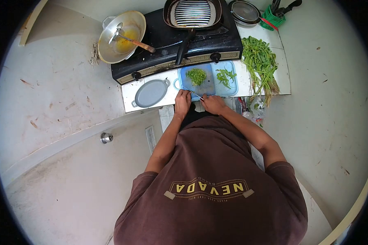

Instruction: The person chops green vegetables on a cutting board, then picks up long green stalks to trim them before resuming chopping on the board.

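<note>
In the head view, my right hand [213,104] is closed around the handle end of a thin knife [196,94] at the near edge of a blue cutting board [207,87]. The blade slants up to the left, toward my left hand [183,101]. My left hand is closed at the board's near left edge, fingers pinched together; what they hold, if anything, is hidden. On the board lies a heap of finely chopped greens [196,76]. Several loose green leaves [225,77] rest on the lighter blue right part.
A grey oval plate [151,93] lies left of the board. Behind stands a black stove [151,65] with a wok [107,49], ladle [131,41] and grill pan [184,45]. At right are leafy greens [259,61], a strainer [245,12] and a green basket [274,18] with knives.
</note>
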Available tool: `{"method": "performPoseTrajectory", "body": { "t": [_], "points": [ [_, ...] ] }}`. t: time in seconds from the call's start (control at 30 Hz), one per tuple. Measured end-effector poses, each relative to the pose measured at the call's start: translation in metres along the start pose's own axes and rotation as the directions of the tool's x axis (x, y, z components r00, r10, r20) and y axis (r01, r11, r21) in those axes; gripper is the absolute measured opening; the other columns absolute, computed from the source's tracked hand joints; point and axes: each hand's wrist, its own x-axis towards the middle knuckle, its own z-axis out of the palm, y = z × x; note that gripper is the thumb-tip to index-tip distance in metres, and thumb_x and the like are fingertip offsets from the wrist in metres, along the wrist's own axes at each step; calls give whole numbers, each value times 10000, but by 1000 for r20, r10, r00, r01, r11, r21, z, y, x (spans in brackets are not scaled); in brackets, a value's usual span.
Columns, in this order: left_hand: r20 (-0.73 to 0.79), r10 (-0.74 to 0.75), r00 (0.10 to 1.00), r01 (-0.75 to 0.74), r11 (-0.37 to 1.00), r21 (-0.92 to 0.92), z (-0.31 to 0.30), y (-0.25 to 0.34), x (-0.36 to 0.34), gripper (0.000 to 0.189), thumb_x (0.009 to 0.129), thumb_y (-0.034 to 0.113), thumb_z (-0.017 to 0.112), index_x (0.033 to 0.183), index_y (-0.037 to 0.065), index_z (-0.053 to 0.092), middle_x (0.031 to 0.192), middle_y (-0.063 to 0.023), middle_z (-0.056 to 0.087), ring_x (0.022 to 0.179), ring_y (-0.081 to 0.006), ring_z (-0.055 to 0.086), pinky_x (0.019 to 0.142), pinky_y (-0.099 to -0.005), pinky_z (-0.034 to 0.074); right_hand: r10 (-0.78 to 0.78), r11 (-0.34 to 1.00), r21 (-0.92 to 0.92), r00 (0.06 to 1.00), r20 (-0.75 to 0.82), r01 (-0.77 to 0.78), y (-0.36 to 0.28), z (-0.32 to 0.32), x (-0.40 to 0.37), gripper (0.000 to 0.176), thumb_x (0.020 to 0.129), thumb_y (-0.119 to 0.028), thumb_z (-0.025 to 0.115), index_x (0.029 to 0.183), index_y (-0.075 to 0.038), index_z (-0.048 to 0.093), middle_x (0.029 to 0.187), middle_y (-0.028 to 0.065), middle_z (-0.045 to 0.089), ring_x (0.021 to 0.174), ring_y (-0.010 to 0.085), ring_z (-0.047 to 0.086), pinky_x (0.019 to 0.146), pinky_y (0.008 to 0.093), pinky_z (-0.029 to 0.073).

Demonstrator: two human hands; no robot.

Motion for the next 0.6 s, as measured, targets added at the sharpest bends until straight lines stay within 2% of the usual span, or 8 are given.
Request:
{"method": "performPoseTrajectory", "body": {
  "t": [0.17, 0.27, 0.5, 0.6],
  "points": [
    [-12, 19, 1000, -19, 1000, -5, 3, -4, 0, 55, 911, 14, 667, 915, -30, 700, 866, -204, 632, 769, -400, 638, 713, -471, 512, -9, 999, -31, 999, -34, 8, -1, 11, 11, 416, 1043, -361, 475, 1044, 43, 575, 779, 250, 706, 749, 450, 707, 711, 545, 563],
    [-15, 10, 1000, -10, 1000, -7, 3, -1, 0, 57, 915, 17, 665, 907, -30, 696, 857, -204, 629, 758, -395, 635, 708, -469, 511, 16, 999, -30, 999, 37, -15, -10, 2, 18, 416, 1046, -360, 471, 1041, 44, 571, 798, 251, 711, 778, 450, 711, 752, 547, 559],
    [-29, -82, 996, 80, 995, -55, 4, 0, -1, 81, 931, 49, 665, 941, -27, 692, 862, -207, 627, 735, -382, 634, 690, -459, 503, 2, 996, -89, 1000, 2, -1, 6, 0, 0, 382, 1040, -341, 483, 1006, 29, 568, 771, 247, 707, 736, 439, 711, 698, 534, 562],
    [-21, -48, 999, 48, 999, -16, 5, -1, 1, 97, 940, 66, 661, 958, -25, 692, 872, -209, 631, 750, -378, 638, 697, -457, 501, 16, 998, -61, 999, -43, -18, 11, -5, 8, 380, 1038, -338, 488, 1012, 32, 570, 750, 245, 701, 713, 438, 708, 672, 535, 562]
  ]
}}
